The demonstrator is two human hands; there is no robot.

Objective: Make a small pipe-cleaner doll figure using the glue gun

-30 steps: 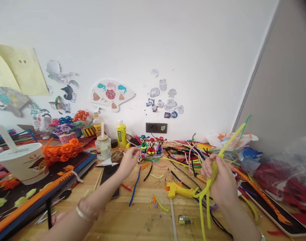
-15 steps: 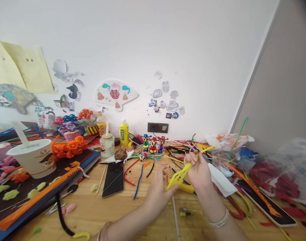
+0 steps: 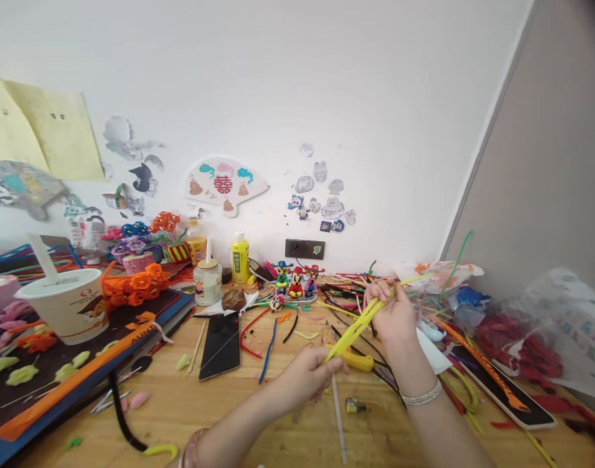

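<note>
The wooden worktop (image 3: 278,416) fills the lower frame. Just right of centre, above it, a bundle of yellow pipe cleaners (image 3: 358,325) slants from lower left to upper right. It looks light, soft and bendable, best held near both ends. The right hand (image 3: 393,315) is closed round its upper part; the left hand (image 3: 310,370), lower, pinches the bottom end, forearms rising from the bottom edge.

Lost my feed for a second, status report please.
Left hand and right hand both grip the yellow pipe cleaners, stretched between them. Glue gun lies underneath.
</note>
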